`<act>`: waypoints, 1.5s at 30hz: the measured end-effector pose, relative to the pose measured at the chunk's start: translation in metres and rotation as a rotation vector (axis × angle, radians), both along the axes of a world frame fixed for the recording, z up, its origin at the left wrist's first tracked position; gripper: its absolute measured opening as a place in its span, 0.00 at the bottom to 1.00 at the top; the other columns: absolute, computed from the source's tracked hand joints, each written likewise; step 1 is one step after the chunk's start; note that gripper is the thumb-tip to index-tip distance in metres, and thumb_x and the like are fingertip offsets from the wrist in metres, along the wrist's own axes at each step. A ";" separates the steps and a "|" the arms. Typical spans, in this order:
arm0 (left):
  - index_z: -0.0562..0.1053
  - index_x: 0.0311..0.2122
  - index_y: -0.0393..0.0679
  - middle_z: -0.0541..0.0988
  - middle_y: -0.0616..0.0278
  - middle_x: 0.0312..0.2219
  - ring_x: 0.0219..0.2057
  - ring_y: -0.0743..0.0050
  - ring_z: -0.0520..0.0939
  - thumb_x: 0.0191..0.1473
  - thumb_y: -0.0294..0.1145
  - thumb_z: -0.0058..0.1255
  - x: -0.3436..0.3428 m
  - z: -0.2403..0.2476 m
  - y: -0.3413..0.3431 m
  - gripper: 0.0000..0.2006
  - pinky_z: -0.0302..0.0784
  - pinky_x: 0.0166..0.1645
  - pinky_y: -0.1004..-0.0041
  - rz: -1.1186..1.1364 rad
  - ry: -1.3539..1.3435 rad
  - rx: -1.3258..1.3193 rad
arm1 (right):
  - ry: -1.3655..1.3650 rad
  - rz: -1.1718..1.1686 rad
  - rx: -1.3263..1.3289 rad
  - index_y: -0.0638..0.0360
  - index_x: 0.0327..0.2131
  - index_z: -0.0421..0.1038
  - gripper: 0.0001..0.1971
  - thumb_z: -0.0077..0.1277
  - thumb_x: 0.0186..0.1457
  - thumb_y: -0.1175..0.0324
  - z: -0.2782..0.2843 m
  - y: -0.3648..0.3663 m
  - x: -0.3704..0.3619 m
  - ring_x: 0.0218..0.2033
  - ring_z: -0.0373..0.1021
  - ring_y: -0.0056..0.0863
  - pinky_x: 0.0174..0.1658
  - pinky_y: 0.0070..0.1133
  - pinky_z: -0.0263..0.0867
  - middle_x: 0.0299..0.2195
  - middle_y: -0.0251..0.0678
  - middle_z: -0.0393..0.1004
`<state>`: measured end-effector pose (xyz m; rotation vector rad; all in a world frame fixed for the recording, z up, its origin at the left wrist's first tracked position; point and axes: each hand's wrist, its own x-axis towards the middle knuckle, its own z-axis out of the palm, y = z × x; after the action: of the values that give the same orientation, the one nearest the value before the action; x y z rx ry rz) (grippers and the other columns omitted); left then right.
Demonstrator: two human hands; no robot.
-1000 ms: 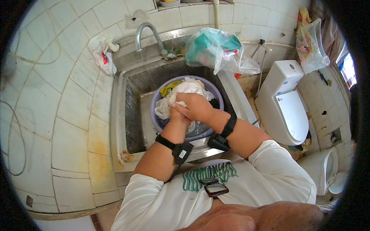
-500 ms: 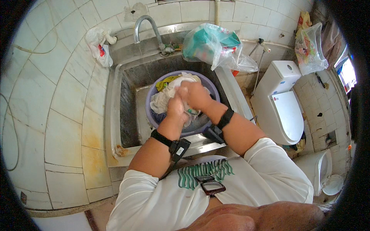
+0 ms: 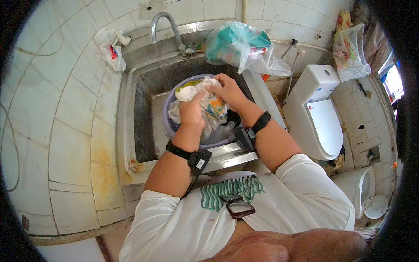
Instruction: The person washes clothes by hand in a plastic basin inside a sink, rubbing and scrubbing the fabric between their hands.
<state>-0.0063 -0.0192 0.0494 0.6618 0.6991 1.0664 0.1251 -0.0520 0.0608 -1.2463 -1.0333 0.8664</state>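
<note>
A white garment with a colourful print [image 3: 216, 109] is gripped between my two hands over a purple basin [image 3: 166, 114]. My left hand [image 3: 192, 110] is closed on its left side. On the upper right, my right hand [image 3: 228, 91] pinches the cloth, with the thumb toward the left hand. More wet laundry lies in the basin below, including a yellow-green cloth [image 3: 185, 85] at the back and dark fabric that is mostly hidden. The basin stands in a stainless steel sink [image 3: 146, 94]; murky water shows near its front.
A curved faucet [image 3: 165, 17] rises behind the basin. A plastic bag with green contents [image 3: 239, 46] rests on the sink's back right corner. White bag hangs left, a plastic bag [image 3: 111, 48] on the tiled wall. A toilet [image 3: 321, 118] stands to the right.
My hands have moved from being pressed together to slightly apart, with the garment spread between them. Its coloured print now shows.
</note>
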 end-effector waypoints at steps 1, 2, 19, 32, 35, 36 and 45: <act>0.70 0.41 0.32 0.77 0.57 0.36 0.34 0.65 0.79 0.46 0.21 0.53 -0.001 0.000 0.004 0.14 0.74 0.38 0.68 0.046 -0.003 0.010 | 0.072 0.043 0.015 0.65 0.30 0.68 0.15 0.58 0.47 0.62 -0.004 0.002 0.000 0.23 0.63 0.15 0.24 0.18 0.59 0.24 0.31 0.70; 0.70 0.40 0.32 0.77 0.56 0.35 0.33 0.65 0.79 0.45 0.20 0.53 -0.002 0.001 0.005 0.14 0.74 0.38 0.68 0.092 -0.007 0.019 | 0.144 0.087 0.030 0.65 0.30 0.68 0.15 0.59 0.46 0.63 -0.007 0.004 0.000 0.23 0.63 0.16 0.24 0.17 0.59 0.23 0.30 0.69; 0.69 0.43 0.32 0.75 0.57 0.40 0.41 0.66 0.75 0.53 0.31 0.48 -0.008 0.001 0.014 0.15 0.69 0.45 0.67 0.087 0.114 0.054 | 0.452 0.164 0.190 0.59 0.33 0.63 0.14 0.48 0.42 0.87 0.000 0.005 0.021 0.31 0.70 0.22 0.36 0.17 0.67 0.30 0.34 0.72; 0.69 0.42 0.32 0.75 0.52 0.42 0.47 0.55 0.73 0.40 0.20 0.45 -0.019 0.002 0.023 0.18 0.62 0.57 0.61 -0.252 -0.346 0.025 | 0.242 0.081 -0.228 0.63 0.34 0.70 0.11 0.52 0.50 0.66 0.002 0.000 0.015 0.30 0.69 0.24 0.34 0.22 0.67 0.32 0.37 0.74; 0.69 0.43 0.31 0.74 0.51 0.43 0.48 0.55 0.72 0.42 0.20 0.45 -0.021 0.010 0.020 0.18 0.61 0.57 0.61 -0.282 -0.421 0.026 | 0.333 0.147 -0.166 0.61 0.36 0.69 0.12 0.48 0.52 0.64 -0.001 0.003 0.013 0.30 0.69 0.23 0.36 0.23 0.67 0.33 0.36 0.74; 0.68 0.43 0.31 0.74 0.51 0.44 0.48 0.55 0.72 0.43 0.21 0.46 -0.021 0.012 0.018 0.18 0.60 0.57 0.61 -0.284 -0.436 0.019 | 0.398 0.150 -0.118 0.61 0.37 0.69 0.12 0.47 0.52 0.64 0.001 0.000 0.010 0.30 0.69 0.23 0.36 0.23 0.66 0.33 0.35 0.74; 0.69 0.44 0.37 0.75 0.57 0.38 0.38 0.63 0.76 0.52 0.36 0.51 0.000 -0.010 0.011 0.17 0.72 0.43 0.65 -0.002 0.053 0.071 | -0.155 0.156 0.148 0.62 0.39 0.65 0.15 0.43 0.55 0.60 -0.002 -0.006 -0.008 0.34 0.70 0.31 0.38 0.26 0.64 0.34 0.38 0.73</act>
<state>-0.0064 -0.0085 0.0391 0.7536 0.7089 1.0787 0.1172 -0.0575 0.0591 -1.1320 -1.3097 0.8046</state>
